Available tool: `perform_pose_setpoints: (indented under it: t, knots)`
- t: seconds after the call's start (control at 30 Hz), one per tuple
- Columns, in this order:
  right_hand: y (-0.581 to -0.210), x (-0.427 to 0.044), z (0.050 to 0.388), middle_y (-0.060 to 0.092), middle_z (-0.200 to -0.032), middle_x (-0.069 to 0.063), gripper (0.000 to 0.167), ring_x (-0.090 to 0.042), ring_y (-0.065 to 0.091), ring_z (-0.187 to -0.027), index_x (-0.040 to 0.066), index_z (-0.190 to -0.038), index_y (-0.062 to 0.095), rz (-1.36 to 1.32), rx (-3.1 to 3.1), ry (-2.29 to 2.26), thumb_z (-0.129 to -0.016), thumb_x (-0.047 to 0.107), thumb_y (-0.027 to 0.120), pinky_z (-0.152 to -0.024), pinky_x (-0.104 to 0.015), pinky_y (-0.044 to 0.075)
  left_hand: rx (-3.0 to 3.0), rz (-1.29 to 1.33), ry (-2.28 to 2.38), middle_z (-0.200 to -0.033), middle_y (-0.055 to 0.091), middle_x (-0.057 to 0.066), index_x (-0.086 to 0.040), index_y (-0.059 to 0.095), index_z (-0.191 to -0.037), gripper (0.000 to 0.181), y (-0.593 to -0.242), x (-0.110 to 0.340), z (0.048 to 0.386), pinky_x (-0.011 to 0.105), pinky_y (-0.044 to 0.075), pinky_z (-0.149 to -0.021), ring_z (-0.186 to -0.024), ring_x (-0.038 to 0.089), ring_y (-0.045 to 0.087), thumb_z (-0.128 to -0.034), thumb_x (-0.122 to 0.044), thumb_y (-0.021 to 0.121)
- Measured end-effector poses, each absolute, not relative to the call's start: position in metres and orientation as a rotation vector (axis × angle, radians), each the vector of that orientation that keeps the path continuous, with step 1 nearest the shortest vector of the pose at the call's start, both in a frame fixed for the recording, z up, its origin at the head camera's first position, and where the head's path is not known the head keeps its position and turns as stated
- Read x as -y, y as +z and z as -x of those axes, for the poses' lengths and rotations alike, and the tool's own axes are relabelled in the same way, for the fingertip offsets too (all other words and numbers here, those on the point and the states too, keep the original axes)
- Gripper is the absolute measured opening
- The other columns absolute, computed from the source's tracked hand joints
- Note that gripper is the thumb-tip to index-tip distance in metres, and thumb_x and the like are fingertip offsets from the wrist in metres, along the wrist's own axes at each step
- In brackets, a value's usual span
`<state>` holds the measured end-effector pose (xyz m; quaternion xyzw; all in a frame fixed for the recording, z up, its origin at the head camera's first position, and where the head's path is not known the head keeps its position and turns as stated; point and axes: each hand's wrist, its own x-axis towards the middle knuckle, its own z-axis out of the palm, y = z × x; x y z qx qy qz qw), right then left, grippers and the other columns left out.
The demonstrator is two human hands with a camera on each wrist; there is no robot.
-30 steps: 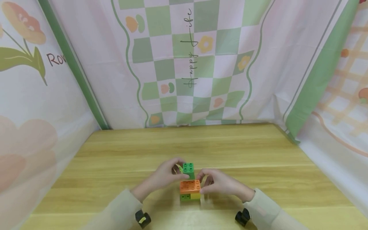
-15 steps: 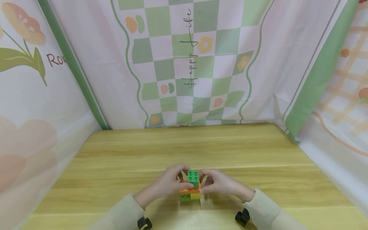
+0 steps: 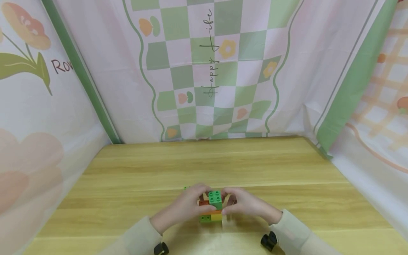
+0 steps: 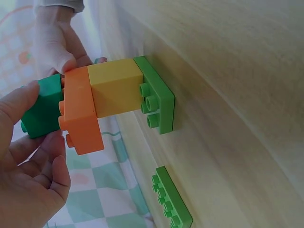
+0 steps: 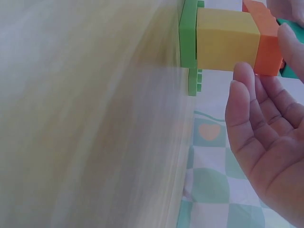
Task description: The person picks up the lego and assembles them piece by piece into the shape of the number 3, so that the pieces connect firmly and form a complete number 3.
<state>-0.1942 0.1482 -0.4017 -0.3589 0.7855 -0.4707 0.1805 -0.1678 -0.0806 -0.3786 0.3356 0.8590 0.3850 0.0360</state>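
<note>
A small block stack stands on the table. Its base is a green plate (image 4: 159, 99), topped by a yellow block (image 4: 116, 88) and an orange block (image 4: 78, 114). My left hand (image 3: 188, 203) pinches a dark green block (image 3: 215, 199) between thumb and fingers, over the right part of the orange block's studs. Whether the studs are fully engaged I cannot tell. From the right, my right hand (image 3: 243, 202) holds the end of the orange block, its thumb (image 5: 290, 45) on the near side.
Another green plate (image 4: 173, 199) with a row of studs lies on the wooden table (image 3: 204, 159) beyond the stack, mostly behind my left hand in the head view. Patterned cloth (image 3: 213, 71) hangs at the back and both sides.
My left hand has brought the dark green block rightward and nearer, from behind the stack onto the orange block. My right hand has kept its place at the orange block.
</note>
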Motion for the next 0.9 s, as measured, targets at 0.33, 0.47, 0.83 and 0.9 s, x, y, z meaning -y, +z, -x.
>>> perform_pose_setpoints:
  t: [0.33, 0.47, 0.83, 0.9]
  knots:
    - [-0.4018, -0.1486, 0.1943, 0.056, -0.098, -0.002, 0.022, -0.016, 0.060, -0.072, 0.010, -0.101, 0.057, 1.034, -2.237, -1.302, -0.082, 0.012, 0.069, -0.066, -0.030, 0.051, -2.731, -1.175, 1.035, -0.094, 0.053, -0.011, -0.014, 0.062, -0.112, 0.032, -0.3798, 0.0789, 0.1690, 0.016, 0.045, -0.064, -0.077, 0.004, 0.050, -0.0840, -0.029, 0.068]
    - [-0.4022, -0.1485, 0.1943, 0.056, -0.099, -0.002, 0.022, -0.016, 0.060, -0.072, 0.012, -0.101, 0.057, 1.033, -2.246, -1.281, -0.082, 0.011, 0.069, -0.068, -0.031, 0.051, -2.740, -1.201, 1.005, -0.093, 0.053, -0.010, -0.012, 0.063, -0.111, 0.032, -0.3784, 0.0780, 0.1705, 0.015, 0.045, -0.062, -0.075, 0.004, 0.050, -0.0832, -0.026, 0.069]
    - [-0.4037, -0.1481, 0.1937, 0.058, -0.097, -0.003, 0.022, -0.016, 0.060, -0.071, 0.012, -0.099, 0.058, 1.014, -2.252, -1.289, -0.081, 0.012, 0.071, -0.063, -0.030, 0.051, -2.732, -1.248, 0.923, -0.091, 0.055, -0.009, -0.009, 0.064, -0.111, 0.033, -0.3723, 0.0752, 0.1732, 0.013, 0.044, -0.057, -0.070, 0.004, 0.050, -0.0818, -0.024, 0.070]
    - [-0.4036, -0.1481, 0.1938, 0.058, -0.097, -0.002, 0.022, -0.016, 0.060, -0.071, 0.012, -0.098, 0.058, 1.013, -2.257, -1.286, -0.080, 0.012, 0.071, -0.063, -0.030, 0.051, -2.732, -1.249, 0.921, -0.090, 0.054, -0.009, -0.009, 0.064, -0.110, 0.032, -0.3720, 0.0750, 0.1736, 0.013, 0.044, -0.057, -0.070, 0.004, 0.049, -0.0815, -0.023, 0.070]
